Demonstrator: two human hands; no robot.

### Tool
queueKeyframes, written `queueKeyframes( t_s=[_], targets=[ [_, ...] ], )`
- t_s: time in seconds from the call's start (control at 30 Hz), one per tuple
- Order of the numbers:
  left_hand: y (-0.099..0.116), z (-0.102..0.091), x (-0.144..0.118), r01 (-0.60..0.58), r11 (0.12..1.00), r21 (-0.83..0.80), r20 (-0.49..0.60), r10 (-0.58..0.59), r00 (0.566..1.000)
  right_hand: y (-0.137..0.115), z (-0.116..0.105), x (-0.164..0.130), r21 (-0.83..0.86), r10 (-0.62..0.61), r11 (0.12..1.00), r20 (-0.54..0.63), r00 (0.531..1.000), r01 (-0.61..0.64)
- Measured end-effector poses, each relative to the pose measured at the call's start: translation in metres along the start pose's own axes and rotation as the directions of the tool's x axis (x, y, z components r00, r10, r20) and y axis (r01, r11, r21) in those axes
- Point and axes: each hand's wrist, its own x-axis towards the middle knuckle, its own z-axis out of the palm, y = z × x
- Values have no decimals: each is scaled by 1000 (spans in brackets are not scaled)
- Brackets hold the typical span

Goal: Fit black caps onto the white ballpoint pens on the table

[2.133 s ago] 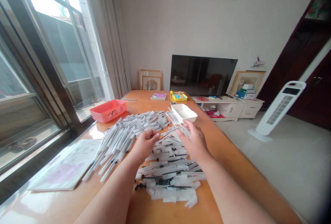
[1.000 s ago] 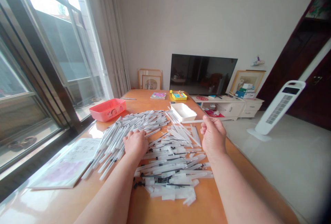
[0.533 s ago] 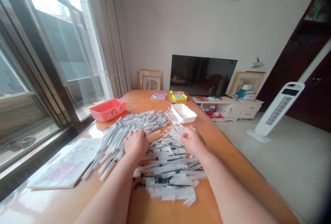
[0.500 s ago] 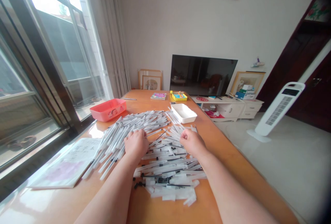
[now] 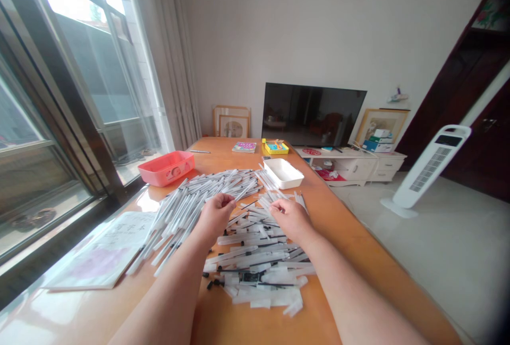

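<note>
A large heap of white pen barrels [image 5: 199,196] covers the middle of the orange table [image 5: 350,239], with thin black refills and short white pieces [image 5: 258,270] spread nearer me. My left hand [image 5: 215,215] is raised a little over the heap and pinches one white barrel [image 5: 243,192] that points up and away. My right hand [image 5: 289,216] hovers beside it over the refills, fingers pinched on a thin black refill [image 5: 255,203] whose tip points toward the barrel.
A pink tray [image 5: 166,168] stands at the left near the window, a white tray [image 5: 283,172] behind the heap, a booklet [image 5: 103,252] at my left. Small boxes [image 5: 274,147] sit at the table's far end. A white tower fan [image 5: 428,167] stands on the floor at the right.
My left hand has lifted off the heap with one barrel. My right hand, which swung out right and came back onto the pile, now holds a refill close to the barrel.
</note>
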Motion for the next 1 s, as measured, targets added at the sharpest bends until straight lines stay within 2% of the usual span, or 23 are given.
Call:
queueKeyframes(
  t_s=[0.13,0.27,0.4,0.47,0.6,0.73,0.87,0.93,1.0],
  targets=[
    [11,1,-10,3,974,-226,190,42,981,-1,-1,3,264,90,962,-69,994,-69],
    [18,4,-16,-3,968,-251,300,80,951,-8,-4,1,561,166,823,-88,982,-88],
    [24,7,-21,-44,968,-247,332,127,934,-14,-6,-2,681,190,723,-35,981,-116],
    [27,7,-22,-38,969,-245,327,120,937,-15,-7,-2,711,208,693,-40,977,-118],
    [31,5,-23,44,965,-258,278,30,960,-14,-10,2,798,323,586,-70,944,-141],
    [37,3,-26,17,965,-261,274,58,960,-11,-12,5,842,389,523,-97,916,-133],
    [34,7,-26,-102,957,-270,239,170,956,-6,-11,6,838,414,534,-141,899,-114],
    [26,11,-23,-220,950,-222,166,260,951,-5,-10,7,839,417,532,-139,898,-118],
    [16,15,-19,-349,928,-131,94,362,928,-7,-10,6,848,419,516,-124,899,-123]
  ],
)
